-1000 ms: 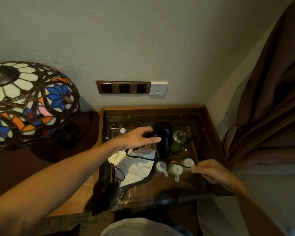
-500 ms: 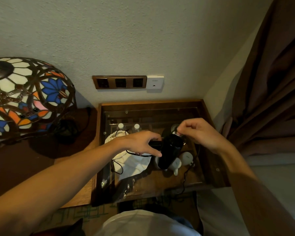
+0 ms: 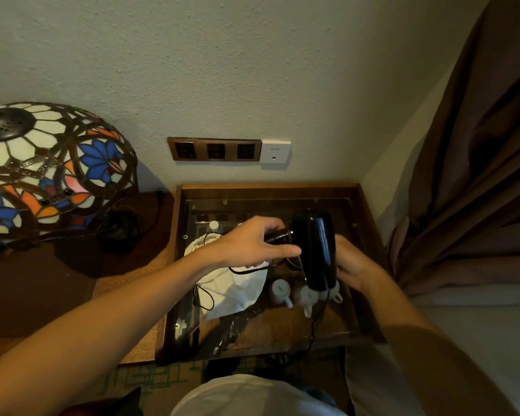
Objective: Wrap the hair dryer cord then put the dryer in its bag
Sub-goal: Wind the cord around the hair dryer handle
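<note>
A: Since half a second ago, right hand (image 3: pixel 350 262): shifted from the top end of the hair dryer (image 3: pixel 315 250) down to its far side, now partly hidden behind the barrel. Dryer barrel: swung closer to upright.

B: Item one, the dryer. Position?

A: Black, held in the air above the glass-topped desk (image 3: pixel 363 205), barrel running top to bottom, lower end over the small white cups (image 3: pixel 282 291). Handle points left.

B: Left hand (image 3: pixel 252 246)?

A: Clenched around the handle, thumb on top, forefinger stretched along toward the barrel.

B: Right hand, grip?

A: Fingers curled against the barrel's right side; whether it grasps the barrel or the cord, I cannot tell.

B: Item two, the cord (image 3: pixel 318 313).

A: Thin, black. One stretch loops below the left hand across the bag; another hangs from the dryer's lower end, past the cups, down over the desk's near edge.

B: Item three, the bag (image 3: pixel 237 288).

A: White cloth, lying crumpled on the glass just below the left hand, a dark drawstring trailing at its left side.

B: Surroundings?

A: Stained-glass lamp (image 3: pixel 45 169) at left, wall sockets (image 3: pixel 215 150) above the desk, brown curtain (image 3: pixel 478 175) at right.
</note>
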